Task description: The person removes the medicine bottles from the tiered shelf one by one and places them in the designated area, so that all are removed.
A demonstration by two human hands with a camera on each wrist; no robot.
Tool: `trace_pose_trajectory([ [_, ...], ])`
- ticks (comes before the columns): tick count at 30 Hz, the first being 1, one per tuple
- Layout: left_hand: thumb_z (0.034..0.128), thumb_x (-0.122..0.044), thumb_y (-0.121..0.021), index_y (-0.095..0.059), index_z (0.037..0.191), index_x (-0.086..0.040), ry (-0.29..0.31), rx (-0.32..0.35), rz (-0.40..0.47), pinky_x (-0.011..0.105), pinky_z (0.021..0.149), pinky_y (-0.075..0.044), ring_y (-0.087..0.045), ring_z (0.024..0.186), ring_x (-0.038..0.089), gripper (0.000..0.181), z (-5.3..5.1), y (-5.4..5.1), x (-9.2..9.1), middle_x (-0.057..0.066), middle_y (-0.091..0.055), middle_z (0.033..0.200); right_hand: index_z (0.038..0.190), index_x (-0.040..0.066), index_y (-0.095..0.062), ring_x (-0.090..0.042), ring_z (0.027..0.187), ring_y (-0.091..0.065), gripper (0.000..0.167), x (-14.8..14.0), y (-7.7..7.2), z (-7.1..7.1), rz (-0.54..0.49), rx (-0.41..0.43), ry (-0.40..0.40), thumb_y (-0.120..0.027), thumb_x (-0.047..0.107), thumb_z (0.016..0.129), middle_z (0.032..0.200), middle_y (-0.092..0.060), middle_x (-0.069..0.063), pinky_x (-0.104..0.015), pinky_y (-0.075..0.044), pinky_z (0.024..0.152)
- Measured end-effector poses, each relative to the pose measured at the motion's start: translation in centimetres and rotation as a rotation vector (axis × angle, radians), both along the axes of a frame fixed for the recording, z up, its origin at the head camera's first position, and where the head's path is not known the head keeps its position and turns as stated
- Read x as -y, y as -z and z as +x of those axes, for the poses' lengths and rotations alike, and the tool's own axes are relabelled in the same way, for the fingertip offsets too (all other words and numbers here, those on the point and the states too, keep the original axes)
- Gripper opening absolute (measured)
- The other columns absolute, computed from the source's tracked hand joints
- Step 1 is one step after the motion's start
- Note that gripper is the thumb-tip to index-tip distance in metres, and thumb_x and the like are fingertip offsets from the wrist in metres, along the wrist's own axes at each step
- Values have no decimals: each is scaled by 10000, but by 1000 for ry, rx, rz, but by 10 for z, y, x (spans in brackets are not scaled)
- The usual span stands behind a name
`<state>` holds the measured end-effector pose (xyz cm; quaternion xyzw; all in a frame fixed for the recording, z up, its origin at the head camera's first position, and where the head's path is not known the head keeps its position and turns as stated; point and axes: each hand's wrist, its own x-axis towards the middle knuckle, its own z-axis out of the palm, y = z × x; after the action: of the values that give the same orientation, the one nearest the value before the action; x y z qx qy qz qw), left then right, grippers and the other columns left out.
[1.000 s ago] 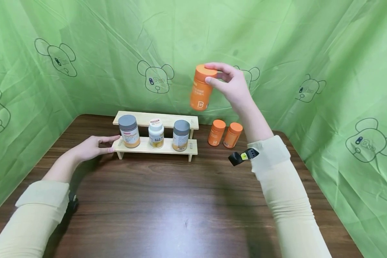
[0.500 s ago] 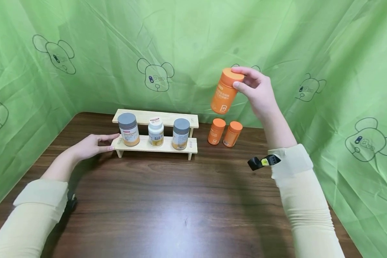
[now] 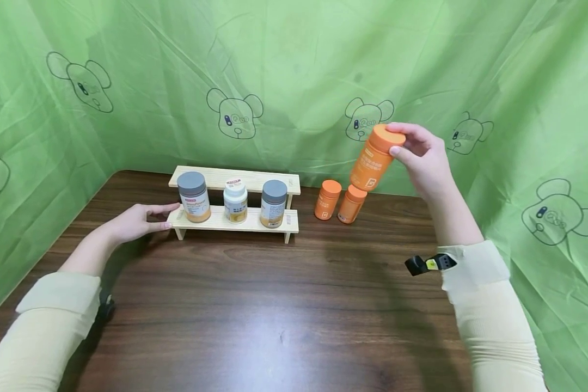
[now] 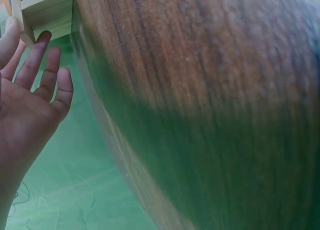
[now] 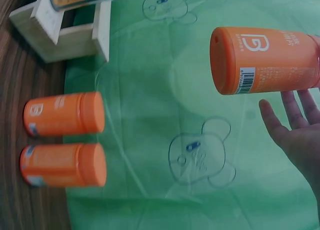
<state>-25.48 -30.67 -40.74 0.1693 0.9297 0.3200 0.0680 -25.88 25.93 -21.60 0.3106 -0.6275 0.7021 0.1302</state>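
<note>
An orange screw-cap bottle (image 3: 372, 162) is held in the air by my right hand (image 3: 427, 160), with thumb and fingers around its cap; it tilts, base toward the left. In the right wrist view, the held bottle (image 5: 270, 62) shows a barcode; its cap lies mostly past the frame edge. Below it, two similar orange bottles (image 3: 328, 200) (image 3: 352, 204) stand upright on the table. My left hand (image 3: 137, 223) grips the left end of a two-step wooden rack (image 3: 210, 223) between thumb and index finger; in the left wrist view, the other fingers (image 4: 49, 72) extend beside it.
On the rack's lower step stand a grey-lidded jar (image 3: 194, 197), a white bottle (image 3: 236, 201) and another grey-lidded jar (image 3: 274, 204). Its upper step (image 3: 255, 179) rises behind them. A green curtain (image 3: 299, 65) encloses the dark wooden table (image 3: 245, 305) at back and sides.
My right hand has carried the orange bottle to the right and down, from near the rack to above the two standing bottles, tilting it more. My left hand stays at the rack's end.
</note>
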Motion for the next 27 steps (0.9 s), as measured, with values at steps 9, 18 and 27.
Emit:
trace_pose_trajectory([
  [9, 908, -374, -619, -426, 1431, -170, -3, 14, 4, 460, 938, -363, -529, 1095, 288, 594, 0, 0, 1, 107, -671, 1091, 1138, -127, -598, -195, 981, -607, 333, -36, 17, 7, -46, -17, -11, -623, -154, 807, 1124, -649, -150, -248, -509, 800],
  [18, 908, -345, -626, -439, 1422, -148, 3, 7, 16, 413, 902, -382, -547, 1044, 257, 581, 2, -1, 0, 101, -678, 1074, 1140, -156, -581, -205, 998, -594, 342, -69, 34, 7, -49, -13, 9, -596, -195, 800, 1151, -626, -163, -234, -506, 813],
  [27, 902, -382, -625, -424, 1433, -179, -16, 37, 18, 480, 948, -358, -518, 1115, 299, 603, 2, -2, 0, 129, -657, 1119, 1166, -118, -585, -167, 1064, -576, 373, -98, 61, -2, -28, 19, 49, -553, -222, 810, 1202, -606, -110, -200, -499, 835],
])
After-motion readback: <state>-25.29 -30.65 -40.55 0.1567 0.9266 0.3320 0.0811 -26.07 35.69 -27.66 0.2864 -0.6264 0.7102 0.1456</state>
